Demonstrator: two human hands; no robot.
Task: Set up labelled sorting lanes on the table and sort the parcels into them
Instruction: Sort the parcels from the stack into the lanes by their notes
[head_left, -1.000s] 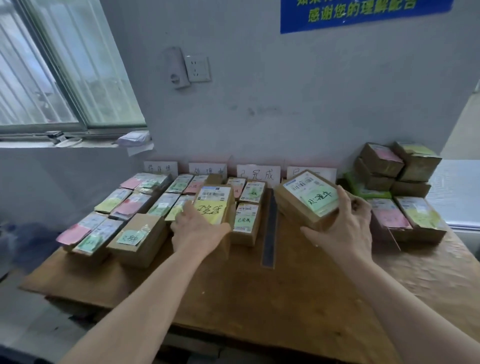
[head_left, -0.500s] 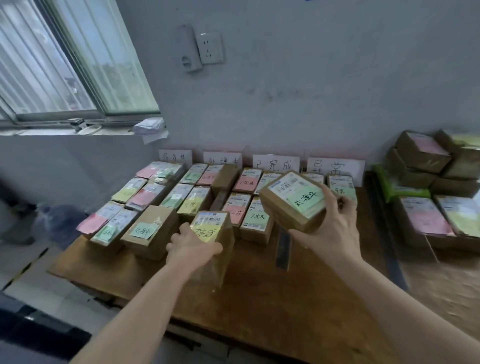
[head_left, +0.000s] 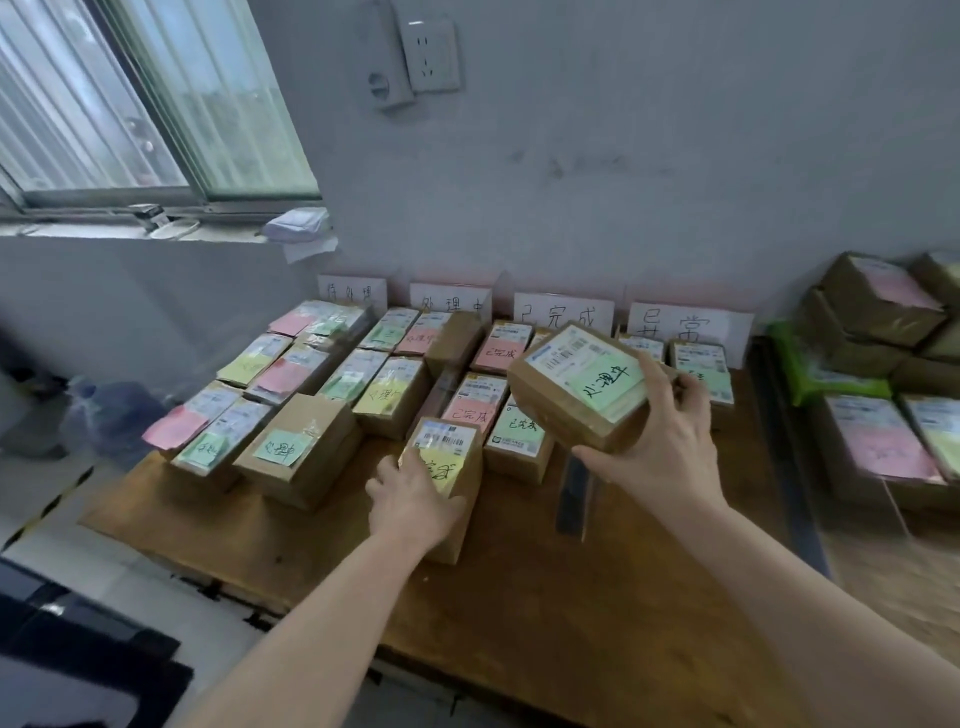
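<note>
Only the head cam to go on here. The left hand (head_left: 413, 501) is curled round the near side of the yellow-note parcel (head_left: 449, 447), which stands upright on the wooden table (head_left: 519, 597), just in front of the third row of boxes. Fingers reach up onto the note and the thumb wraps across the front, so that looks like a proper grip to me.

The right hand (head_left: 670, 441) has the green-note parcel (head_left: 576, 384) up off the table, tilted toward the camera, over the gap between the third and fourth rows. The thumb is under the near edge and the fingers are hooked over the far right edge.

Against the wall I count four white lane cards (head_left: 563, 314) with handwritten characters. Sorted parcels (head_left: 363, 384) lie in rows running from the cards toward me, most with a pink, green or yellow note on top. A dark flat strip (head_left: 571, 499) lies on the table just below the lifted box, between two rows. Off to the right, well apart from the rows, there's a stack of more parcels (head_left: 878, 306) with a green packet (head_left: 815, 374) beside it. Window (head_left: 130, 93) is top left, and a wall socket (head_left: 431, 52) sits above the cards.
</note>
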